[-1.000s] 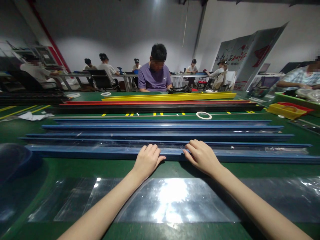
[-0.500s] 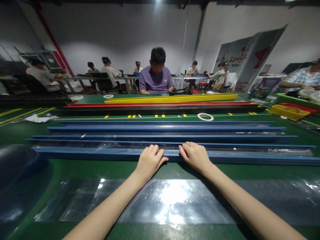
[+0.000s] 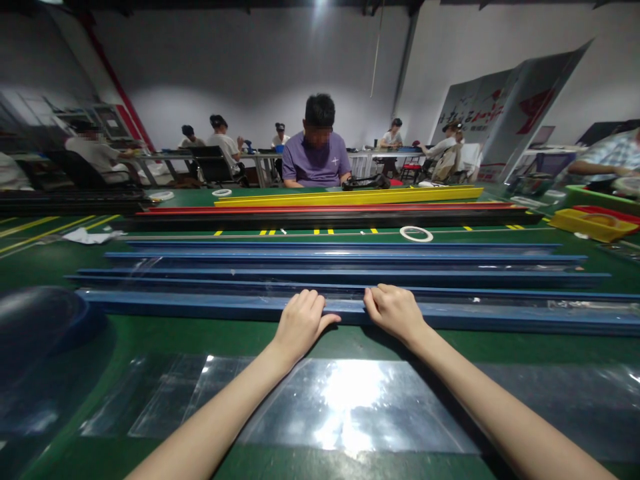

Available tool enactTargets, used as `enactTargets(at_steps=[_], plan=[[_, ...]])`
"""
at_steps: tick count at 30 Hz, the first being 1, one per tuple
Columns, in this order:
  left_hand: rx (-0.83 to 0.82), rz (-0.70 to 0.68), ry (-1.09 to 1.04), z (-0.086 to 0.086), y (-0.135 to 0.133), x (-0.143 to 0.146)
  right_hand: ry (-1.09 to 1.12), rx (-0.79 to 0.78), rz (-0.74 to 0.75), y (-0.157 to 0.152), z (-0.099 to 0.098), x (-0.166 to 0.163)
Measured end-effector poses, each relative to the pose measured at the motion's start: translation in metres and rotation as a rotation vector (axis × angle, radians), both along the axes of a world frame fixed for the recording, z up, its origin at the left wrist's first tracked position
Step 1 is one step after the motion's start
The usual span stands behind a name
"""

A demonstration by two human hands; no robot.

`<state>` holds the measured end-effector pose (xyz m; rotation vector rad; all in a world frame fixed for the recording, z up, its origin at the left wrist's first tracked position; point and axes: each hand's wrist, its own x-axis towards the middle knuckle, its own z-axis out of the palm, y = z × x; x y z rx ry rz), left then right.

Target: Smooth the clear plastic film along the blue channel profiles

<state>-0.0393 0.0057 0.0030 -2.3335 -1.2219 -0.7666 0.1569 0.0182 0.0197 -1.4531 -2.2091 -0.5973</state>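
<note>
We are seeing a long, glossy blue channel [image 3: 200,308] lying crosswise on the green table [image 3: 210,340], nearest of several. Left hand [image 3: 301,319] and right hand [image 3: 395,309] are arching over it, fingers bunched, left thumb jutting; fingertips hiding, so pinching we cannot tell.

Cannot see most fingertips of left hand [image 3: 301,323] or right hand [image 3: 396,312]; cannot follow nearest blue channel [image 3: 200,307] past right edge.

I have a green counter [image 3: 200,338] in view: blue channels [image 3: 200,306] beneath the hands [image 3: 301,321], clear sheeting [image 3: 350,413] on their near side, a white ring [image 3: 416,241] and yellow bar [image 3: 350,197] beyond.
</note>
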Motion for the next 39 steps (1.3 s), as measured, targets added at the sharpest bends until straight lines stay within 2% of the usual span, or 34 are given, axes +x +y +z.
enactTargets(at_steps=[14,20,30,39], plan=[[0.001,-0.013,0.015,0.0,-0.002,-0.003,-0.027,-0.062,0.012,0.002,0.001,0.003],[0.007,0.039,0.059,0.0,-0.003,-0.003,-0.057,-0.075,0.044,0.003,0.0,0.021],[0.008,0.067,0.022,0.0,-0.003,-0.001,-0.044,-0.013,0.105,0.002,-0.003,0.078],[0.009,0.083,0.043,-0.002,-0.001,0.0,-0.029,0.172,0.102,0.0,-0.009,0.079]])
